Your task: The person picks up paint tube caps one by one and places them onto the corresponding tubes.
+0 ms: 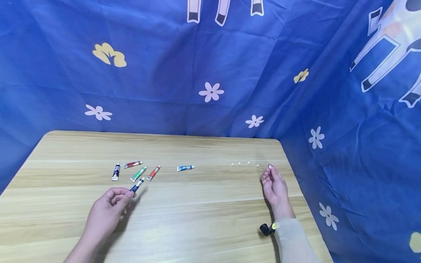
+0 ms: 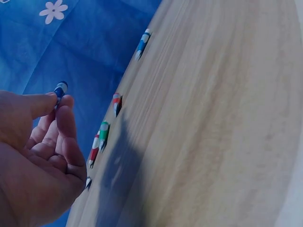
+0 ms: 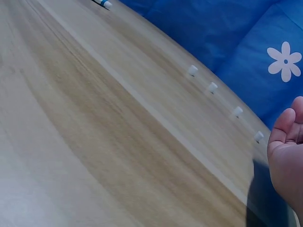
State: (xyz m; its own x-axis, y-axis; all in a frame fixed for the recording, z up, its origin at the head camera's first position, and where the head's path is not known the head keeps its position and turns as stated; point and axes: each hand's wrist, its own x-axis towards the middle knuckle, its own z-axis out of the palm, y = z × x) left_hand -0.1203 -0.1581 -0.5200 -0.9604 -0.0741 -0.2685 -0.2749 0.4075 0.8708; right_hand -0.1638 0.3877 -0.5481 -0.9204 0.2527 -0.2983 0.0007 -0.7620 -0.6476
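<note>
My left hand (image 1: 108, 212) pinches a dark blue paint tube (image 1: 137, 185) between thumb and fingers, holding it above the table with its neck end pointing up and away. The same tube (image 2: 60, 89) shows in the left wrist view at the fingertips. Over at the right, my right hand (image 1: 275, 186) pinches a small white cap (image 1: 270, 166) at its fingertips; the right wrist view catches only part of this hand (image 3: 289, 151), and the cap is out of sight there. Just left of it, several white caps (image 1: 248, 163) stand in a loose row on the table.
Beyond the left hand lie a navy tube (image 1: 116, 172), a dark red tube (image 1: 133, 164), a green tube (image 1: 138, 174) and an orange-red tube (image 1: 153, 173). A blue tube (image 1: 185, 168) lies alone near mid-table. Blue patterned cloth (image 1: 158, 91) hangs behind the wooden table (image 1: 197, 219) and along its right side.
</note>
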